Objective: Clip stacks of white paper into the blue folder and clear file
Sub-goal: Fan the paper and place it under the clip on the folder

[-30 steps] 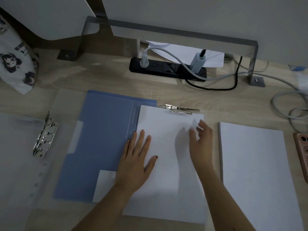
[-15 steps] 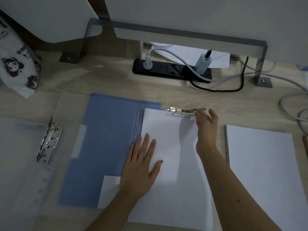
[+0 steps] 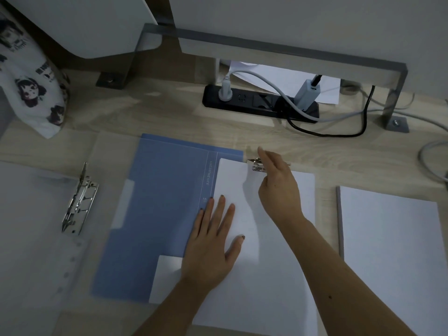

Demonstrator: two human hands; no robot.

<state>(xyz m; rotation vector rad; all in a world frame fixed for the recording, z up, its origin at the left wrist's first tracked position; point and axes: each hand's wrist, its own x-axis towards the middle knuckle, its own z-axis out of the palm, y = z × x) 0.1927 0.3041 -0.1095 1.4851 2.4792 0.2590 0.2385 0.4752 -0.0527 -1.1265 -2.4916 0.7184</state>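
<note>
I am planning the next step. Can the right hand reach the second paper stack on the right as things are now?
Probably yes. The paper stack lies bare on the desk, just beside the right forearm, with nothing on it. The right hand is at the metal clip now.

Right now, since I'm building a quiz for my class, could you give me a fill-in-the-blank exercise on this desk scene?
1. The left hand presses flat on the paper stack, which lies on the open ____ folder.
2. The right hand is over the metal ____ at the stack's top edge.
3. The clear file lies on the folder's ____ side.

Missing words: blue; clip; left.
</note>
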